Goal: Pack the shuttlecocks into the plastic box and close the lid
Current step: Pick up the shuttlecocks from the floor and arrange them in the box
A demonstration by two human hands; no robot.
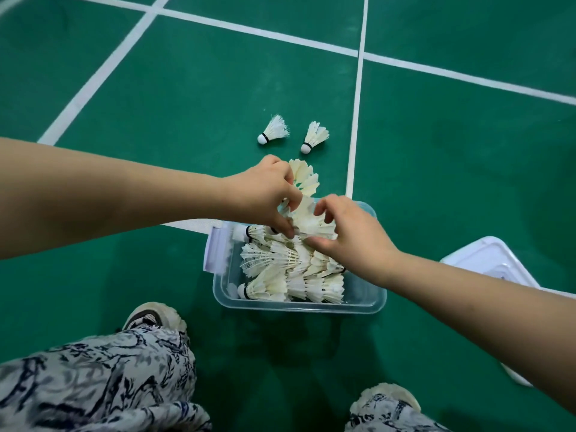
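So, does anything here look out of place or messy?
Two shuttlecocks lie loose on the floor beyond the box; the left one's feathers look frayed. The lid lies off to the right.

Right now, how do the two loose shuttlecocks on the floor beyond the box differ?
The left shuttlecock has frayed, splayed, whiter feathers; the right shuttlecock has tidier, creamier ones. The left lies farther from the white line, the right nearer. Both lie on their sides, corks toward the person.

Lid (487, 258) partly behind right forearm (461, 291).
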